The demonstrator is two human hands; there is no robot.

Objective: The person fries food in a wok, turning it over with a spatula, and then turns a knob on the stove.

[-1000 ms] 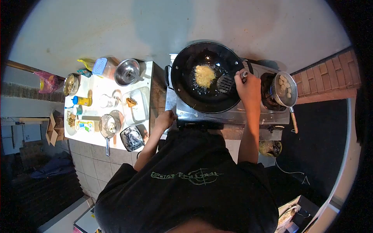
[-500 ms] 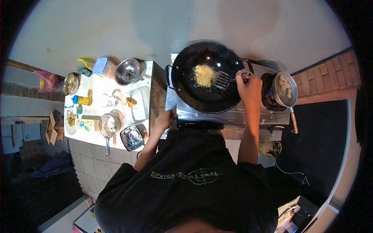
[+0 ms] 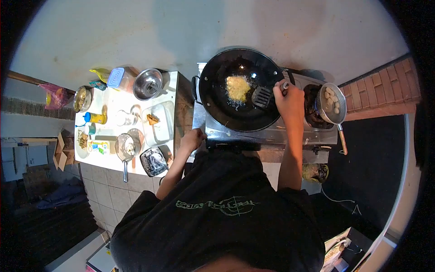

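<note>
Head camera view, looking down: a golden fried patty (image 3: 238,88) lies near the centre of a black wok (image 3: 226,119) on a steel stove (image 3: 222,133). The right hand (image 3: 289,97), at the wok's 3 o'clock rim, grasps the handle of a slotted spatula (image 3: 261,96), whose blade sits just beside the patty, at its 4 o'clock. The left hand (image 3: 194,139), at 7 o'clock from the wok, touches the stove's edge with curled fingers; whether it grips anything, I cannot tell. At 3 o'clock, a saucepan (image 3: 340,115) holds pale, rounded pieces (image 3: 332,99). The patty looks light, soft, oil-slick and likely to tear, so it is best supported from beneath by the broad blade; the spatula seems light and stiff, best held by its handle.
</note>
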